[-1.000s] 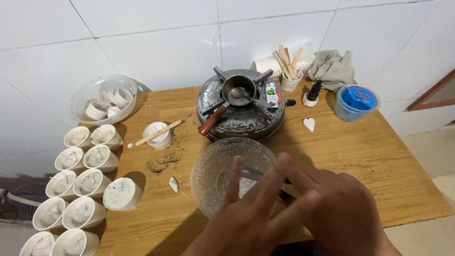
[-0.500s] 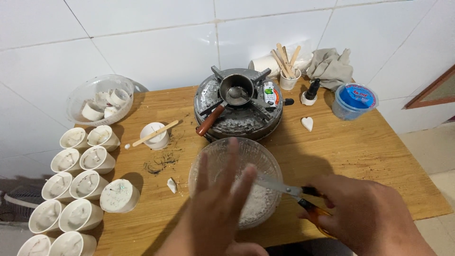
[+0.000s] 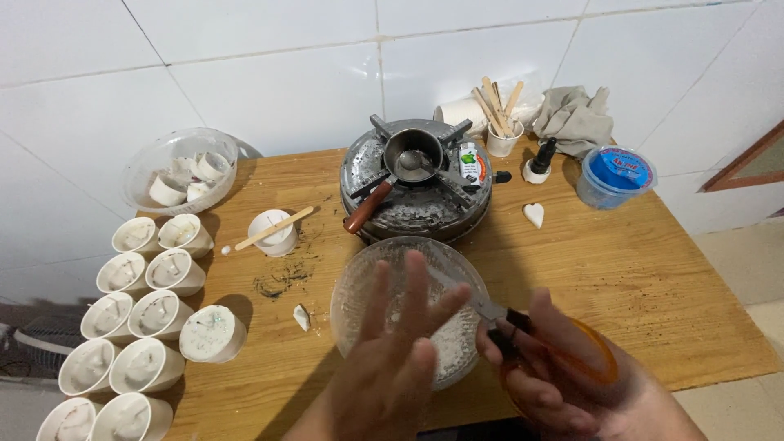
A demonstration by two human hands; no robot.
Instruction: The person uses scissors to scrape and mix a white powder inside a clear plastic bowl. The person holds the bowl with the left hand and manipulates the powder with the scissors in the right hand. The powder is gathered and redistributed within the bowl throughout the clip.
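My left hand (image 3: 392,359) hovers with fingers spread over a clear glass bowl (image 3: 359,282) that holds white powdery flakes. My right hand (image 3: 563,376) grips orange-handled scissors (image 3: 523,327), whose blades point left over the bowl toward my left fingers. Behind the bowl a round metal gas stove (image 3: 416,184) carries a small metal pot (image 3: 412,151) with a red-brown handle. Whether anything lies between the blades is hidden.
Several white cups (image 3: 151,314) filled with wax stand along the table's left edge. A clear bowl of white cups (image 3: 180,167), a cup with a wooden stick (image 3: 273,231), a jar of sticks (image 3: 502,122), a grey cloth (image 3: 576,114), a blue-lidded tub (image 3: 616,175) and a white heart (image 3: 533,214) lie around.
My hands have drawn apart: the right hand pulled right and back with the scissors, and the left hand stays spread over the bowl.
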